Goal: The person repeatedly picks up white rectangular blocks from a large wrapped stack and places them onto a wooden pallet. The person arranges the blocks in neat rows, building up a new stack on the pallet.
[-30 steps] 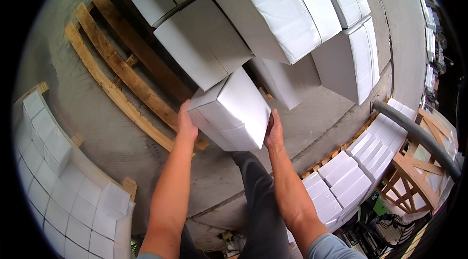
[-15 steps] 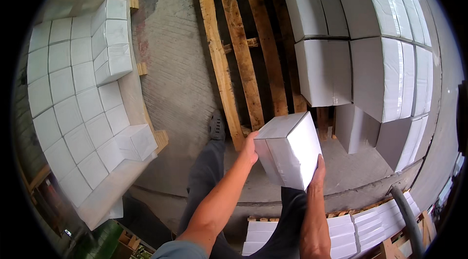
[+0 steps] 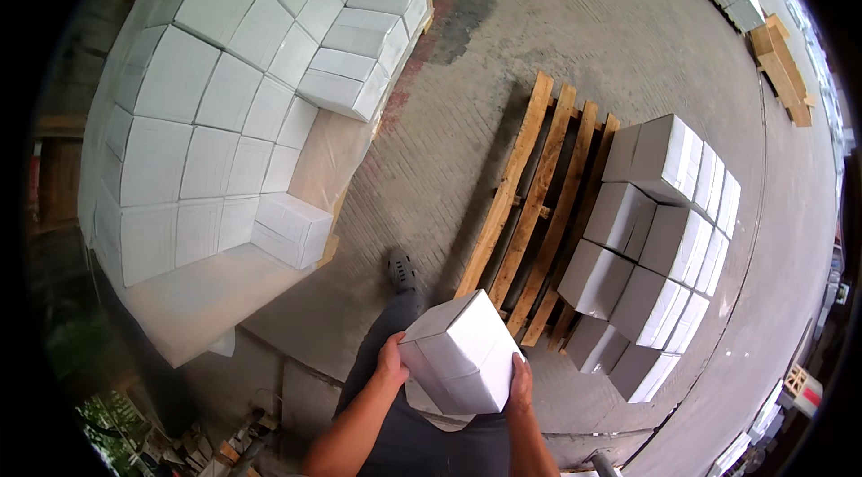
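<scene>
A white cardboard box (image 3: pixel 462 353) is held in front of my body, tilted, between both hands. My left hand (image 3: pixel 392 360) presses on its left side, while my right hand (image 3: pixel 520 382) grips the right side. Just beyond the box lies a slatted wooden pallet (image 3: pixel 530 194). Similar white boxes (image 3: pixel 669 230) are stacked along the pallet's right side. At the left, a large stack of white boxes (image 3: pixel 215 109) stands on another pallet, with a single box (image 3: pixel 292 230) at its near right corner.
Concrete floor (image 3: pixel 431 136) runs between the two stacks. My foot (image 3: pixel 401 270) stands left of the slatted pallet. A wooden crate-like piece (image 3: pixel 781 71) lies at the far right. Bare board (image 3: pixel 193 302) shows along the near edge of the left stack.
My view has swung to the left and takes in more of the left stack. Still in both hands, the box has come away from the slatted pallet and closer to my body.
</scene>
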Tool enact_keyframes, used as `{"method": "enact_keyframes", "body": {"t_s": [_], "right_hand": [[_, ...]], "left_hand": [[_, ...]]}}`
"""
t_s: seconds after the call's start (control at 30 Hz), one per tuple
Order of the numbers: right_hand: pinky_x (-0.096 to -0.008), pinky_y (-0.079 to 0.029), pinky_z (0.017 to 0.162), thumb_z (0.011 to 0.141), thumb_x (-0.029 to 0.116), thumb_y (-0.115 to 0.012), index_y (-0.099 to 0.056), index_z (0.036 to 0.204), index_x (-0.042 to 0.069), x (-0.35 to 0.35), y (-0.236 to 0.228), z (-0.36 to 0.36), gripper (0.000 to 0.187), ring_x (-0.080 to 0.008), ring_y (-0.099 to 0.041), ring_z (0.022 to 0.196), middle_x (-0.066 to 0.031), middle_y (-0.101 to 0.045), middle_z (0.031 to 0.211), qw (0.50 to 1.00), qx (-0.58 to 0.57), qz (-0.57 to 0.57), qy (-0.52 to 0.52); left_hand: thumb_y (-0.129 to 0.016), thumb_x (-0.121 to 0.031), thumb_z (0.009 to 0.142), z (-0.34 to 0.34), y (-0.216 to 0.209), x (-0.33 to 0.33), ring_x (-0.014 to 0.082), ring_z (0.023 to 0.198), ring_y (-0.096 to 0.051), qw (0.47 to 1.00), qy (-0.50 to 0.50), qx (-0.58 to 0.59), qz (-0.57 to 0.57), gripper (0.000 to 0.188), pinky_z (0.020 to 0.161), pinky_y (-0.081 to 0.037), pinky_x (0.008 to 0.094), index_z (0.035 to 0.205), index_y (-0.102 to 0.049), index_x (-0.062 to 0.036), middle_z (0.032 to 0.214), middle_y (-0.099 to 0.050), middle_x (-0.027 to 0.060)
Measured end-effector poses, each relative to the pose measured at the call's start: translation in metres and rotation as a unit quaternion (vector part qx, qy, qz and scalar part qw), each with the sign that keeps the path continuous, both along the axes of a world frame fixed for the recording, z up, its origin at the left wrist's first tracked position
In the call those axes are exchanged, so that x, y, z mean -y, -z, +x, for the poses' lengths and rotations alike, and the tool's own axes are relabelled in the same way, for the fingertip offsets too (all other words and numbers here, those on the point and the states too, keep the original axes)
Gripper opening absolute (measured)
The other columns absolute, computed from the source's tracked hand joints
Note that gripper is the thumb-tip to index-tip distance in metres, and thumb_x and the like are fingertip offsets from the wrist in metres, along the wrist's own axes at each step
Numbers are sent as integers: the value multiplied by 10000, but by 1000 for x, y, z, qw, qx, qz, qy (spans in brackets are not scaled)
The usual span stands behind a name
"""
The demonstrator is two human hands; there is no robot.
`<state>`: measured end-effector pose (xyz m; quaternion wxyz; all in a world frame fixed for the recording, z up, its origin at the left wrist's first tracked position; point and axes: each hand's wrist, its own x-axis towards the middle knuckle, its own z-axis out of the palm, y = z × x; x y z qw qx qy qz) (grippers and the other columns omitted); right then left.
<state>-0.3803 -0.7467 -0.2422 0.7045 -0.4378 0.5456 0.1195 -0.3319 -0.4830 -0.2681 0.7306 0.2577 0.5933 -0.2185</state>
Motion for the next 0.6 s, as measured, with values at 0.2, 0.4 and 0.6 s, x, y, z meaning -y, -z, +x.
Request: {"method": "enact_keyframes", "body": {"t_s": [0.2,0.4,0.6], "right_hand": [[-266,-431,748,877,282,-521,-536,1088,-58,-76,-65,119,400,-153,-557,836,-73,-599,952,993,41,-38,-103],[-257,-392,778,876,328,-516,-546,1086,5,-147,-53,228,387,-143,-515,847,-45,-577,959,979,78,-13,-186],[-271,-444,744,865,308,-521,-549,1097,1,-201,-41,312,386,-170,-570,835,-74,-604,936,957,42,53,-282]], "left_hand": [[-499,-225,864,100,-60,-77,238,994,-552,997,-78,25,8,289,892,-423,373,1054,-555,-13,1052,-595,116],[-471,-248,888,153,-68,-158,225,979,-551,983,-142,120,14,306,869,-425,360,1075,-531,-13,1050,-587,101],[-439,-290,901,214,-114,-200,264,1046,-534,972,-206,89,68,381,902,-426,430,1131,-508,6,1113,-565,131]]}}
